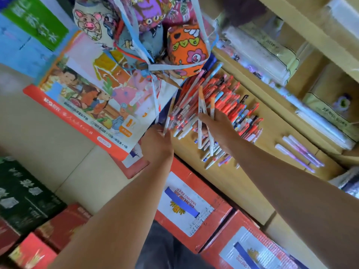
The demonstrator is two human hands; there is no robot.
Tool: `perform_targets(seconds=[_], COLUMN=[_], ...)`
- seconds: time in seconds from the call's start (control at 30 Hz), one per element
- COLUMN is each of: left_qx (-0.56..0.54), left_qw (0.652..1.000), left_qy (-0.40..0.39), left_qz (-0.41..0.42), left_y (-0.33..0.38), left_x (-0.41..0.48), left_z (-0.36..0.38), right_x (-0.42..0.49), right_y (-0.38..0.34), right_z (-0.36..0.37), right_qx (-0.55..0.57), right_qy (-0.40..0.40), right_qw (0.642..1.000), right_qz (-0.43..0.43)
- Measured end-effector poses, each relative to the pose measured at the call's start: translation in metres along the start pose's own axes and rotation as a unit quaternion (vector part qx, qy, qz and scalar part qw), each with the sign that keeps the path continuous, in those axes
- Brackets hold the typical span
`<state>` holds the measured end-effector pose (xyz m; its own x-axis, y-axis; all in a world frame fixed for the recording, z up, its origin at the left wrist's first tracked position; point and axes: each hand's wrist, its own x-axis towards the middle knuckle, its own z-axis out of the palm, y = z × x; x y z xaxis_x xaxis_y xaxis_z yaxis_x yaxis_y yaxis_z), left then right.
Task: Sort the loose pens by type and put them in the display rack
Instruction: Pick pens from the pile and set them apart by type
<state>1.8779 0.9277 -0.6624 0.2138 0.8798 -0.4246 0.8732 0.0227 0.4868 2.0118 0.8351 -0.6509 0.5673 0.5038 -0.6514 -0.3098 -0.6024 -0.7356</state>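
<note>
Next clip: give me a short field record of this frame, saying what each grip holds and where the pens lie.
left grip: holds thin pens
right grip: holds white pens with orange caps, fanned upward
pen pile: mostly red, loose on the wooden shelf, beneath both grips
purple pens: lying apart, right of the pile
display rack: cannot tell which it is
below shelf: red cartons

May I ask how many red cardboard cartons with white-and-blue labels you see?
2: one red carton low at centre, a second carton at the bottom edge, right of it; others may be hidden.
</note>
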Motion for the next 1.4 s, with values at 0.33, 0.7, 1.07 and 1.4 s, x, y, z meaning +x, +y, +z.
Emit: perform_targets(seconds=[0.33,0.7,1.07,1.4], left_qx=[-0.146,-0.218,-0.077,0.065], left_qw=[0.984,0.942,0.901,0.808], left_qy=[-0.101,-0.252,-0.396,-0.353], left_qz=[-0.003,0.034,0.157,0.467], left_y=[-0.018,-0.031,-0.005,0.047], left_x=[-0.019,-0.089,-0.133,-0.188], left_z=[-0.02,-0.04,-0.002,0.057], right_x=[-0.019,-0.08,-0.137,-0.209], right_y=[-0.002,0.009,0.074,0.138], right_z=[-0.001,0.014,-0.055,-0.126], right_qx=[0.06,0.1,0.142,0.111], right_qy=[-0.011,-0.075,-0.026,-0.032], right_qw=[0.997,0.99,0.983,0.98], right_qz=[0.046,0.059,0.118,0.164])
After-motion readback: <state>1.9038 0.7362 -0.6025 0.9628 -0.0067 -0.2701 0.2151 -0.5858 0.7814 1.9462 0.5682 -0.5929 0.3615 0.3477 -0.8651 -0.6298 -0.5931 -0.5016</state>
